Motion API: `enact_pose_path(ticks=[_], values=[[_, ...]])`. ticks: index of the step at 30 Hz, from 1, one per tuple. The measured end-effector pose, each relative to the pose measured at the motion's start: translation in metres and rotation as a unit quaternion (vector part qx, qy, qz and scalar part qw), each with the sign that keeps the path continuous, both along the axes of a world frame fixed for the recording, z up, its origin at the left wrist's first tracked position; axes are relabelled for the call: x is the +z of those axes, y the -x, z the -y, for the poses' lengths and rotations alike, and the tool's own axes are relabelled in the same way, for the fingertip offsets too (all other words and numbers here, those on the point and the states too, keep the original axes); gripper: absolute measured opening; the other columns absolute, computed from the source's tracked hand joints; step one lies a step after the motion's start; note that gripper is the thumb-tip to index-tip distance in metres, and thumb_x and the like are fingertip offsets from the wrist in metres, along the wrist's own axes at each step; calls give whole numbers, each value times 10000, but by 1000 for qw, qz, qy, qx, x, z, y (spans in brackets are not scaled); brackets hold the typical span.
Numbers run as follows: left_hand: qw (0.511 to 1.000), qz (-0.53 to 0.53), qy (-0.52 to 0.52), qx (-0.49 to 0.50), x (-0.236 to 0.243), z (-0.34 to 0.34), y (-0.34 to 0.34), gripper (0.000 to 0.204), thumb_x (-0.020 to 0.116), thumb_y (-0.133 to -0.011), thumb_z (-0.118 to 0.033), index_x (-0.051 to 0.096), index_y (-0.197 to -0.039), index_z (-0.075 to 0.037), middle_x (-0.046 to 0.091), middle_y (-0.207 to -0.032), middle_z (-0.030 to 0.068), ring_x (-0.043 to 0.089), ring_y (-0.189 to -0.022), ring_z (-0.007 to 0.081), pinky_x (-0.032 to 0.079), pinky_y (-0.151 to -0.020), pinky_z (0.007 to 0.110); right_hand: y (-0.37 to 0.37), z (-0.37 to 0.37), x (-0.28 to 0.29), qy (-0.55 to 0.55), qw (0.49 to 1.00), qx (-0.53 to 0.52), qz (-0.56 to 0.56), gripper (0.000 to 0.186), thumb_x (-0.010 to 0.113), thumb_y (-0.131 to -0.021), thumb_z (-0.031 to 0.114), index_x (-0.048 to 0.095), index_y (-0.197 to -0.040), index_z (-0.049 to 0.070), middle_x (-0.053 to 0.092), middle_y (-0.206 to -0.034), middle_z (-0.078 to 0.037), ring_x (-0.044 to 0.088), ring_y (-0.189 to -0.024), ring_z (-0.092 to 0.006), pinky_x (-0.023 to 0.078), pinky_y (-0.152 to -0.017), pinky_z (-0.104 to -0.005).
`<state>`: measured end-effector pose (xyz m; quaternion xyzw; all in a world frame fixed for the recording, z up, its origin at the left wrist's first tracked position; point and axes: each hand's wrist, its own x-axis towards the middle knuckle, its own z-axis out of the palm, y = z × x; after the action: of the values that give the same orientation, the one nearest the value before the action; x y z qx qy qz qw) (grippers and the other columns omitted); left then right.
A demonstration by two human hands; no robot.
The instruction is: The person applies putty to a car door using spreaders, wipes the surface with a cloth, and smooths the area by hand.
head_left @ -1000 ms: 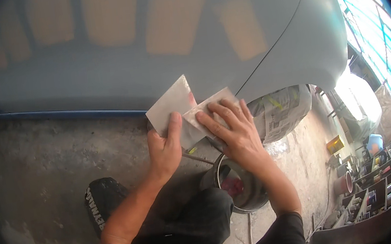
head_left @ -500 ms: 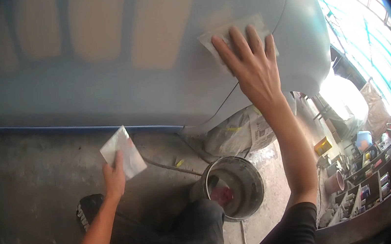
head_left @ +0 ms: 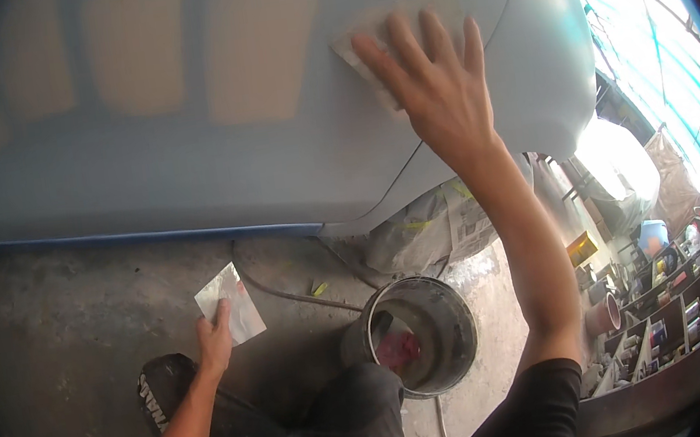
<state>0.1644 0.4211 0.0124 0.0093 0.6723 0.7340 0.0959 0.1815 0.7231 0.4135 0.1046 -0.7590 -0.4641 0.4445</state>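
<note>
My right hand [head_left: 449, 95] lies with fingers spread over a thin pale sheet [head_left: 359, 54], pressing it flat against a grey car body panel [head_left: 184, 165]. A tan filler patch [head_left: 261, 49] shows on the panel to the left of that hand, with more such patches farther left. Below the panel's lower edge, my left hand [head_left: 217, 338] grips a pale flat square plate [head_left: 242, 308] between thumb and fingers. The plate is clear of the panel. Its exact kind cannot be made out.
A dark bucket [head_left: 460, 319] with a pinkish-red thing [head_left: 396, 347] inside stands on the concrete floor beside my knee. Newspaper masking [head_left: 465, 221] hangs under the panel. A hose [head_left: 290, 297] runs to the bucket. At the right sits a divided rack [head_left: 675, 335] of cans and tools.
My right hand has slid up and slightly left along the panel with the pale sheet. My left hand has dropped a little, and its plate now sits farther below the panel edge.
</note>
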Motion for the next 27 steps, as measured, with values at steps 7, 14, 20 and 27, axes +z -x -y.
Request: enact_pose_path(ticks=[7,14,20,27], values=[[999,-3,-33,-12,5,-4,-4,394,602,-1009,-307,687,-1012,77,678,-875,49,580,-779,102,469,-672,306,-24,-52,-55,16,998,-44,43,629,660,-803,112,537,-1410,222,508,-1328,-89,505,-1228,-376,380,-1012,-624],[1000,2,-13,-15,4,1,-2,407,611,-1002,-332,682,-1023,69,676,-903,64,578,-803,108,470,-695,301,-50,-79,-83,49,993,-74,74,585,642,-818,111,556,-1388,209,511,-1355,-100,501,-1255,-392,385,-1013,-633],[1000,-8,-20,-3,-5,5,1,418,622,-994,-353,691,-1003,58,674,-867,44,570,-780,102,463,-678,303,-35,-26,-26,59,997,-18,44,518,646,-823,101,597,-1329,199,518,-1325,-91,511,-1229,-376,390,-1008,-637],[1000,-1,-27,12,-2,4,-1,431,620,-995,-367,697,-986,57,674,-842,38,562,-755,95,460,-660,303,9,-2,14,28,998,63,-12,511,651,-828,97,599,-1315,245,524,-1280,-72,522,-1198,-348,397,-993,-623]])
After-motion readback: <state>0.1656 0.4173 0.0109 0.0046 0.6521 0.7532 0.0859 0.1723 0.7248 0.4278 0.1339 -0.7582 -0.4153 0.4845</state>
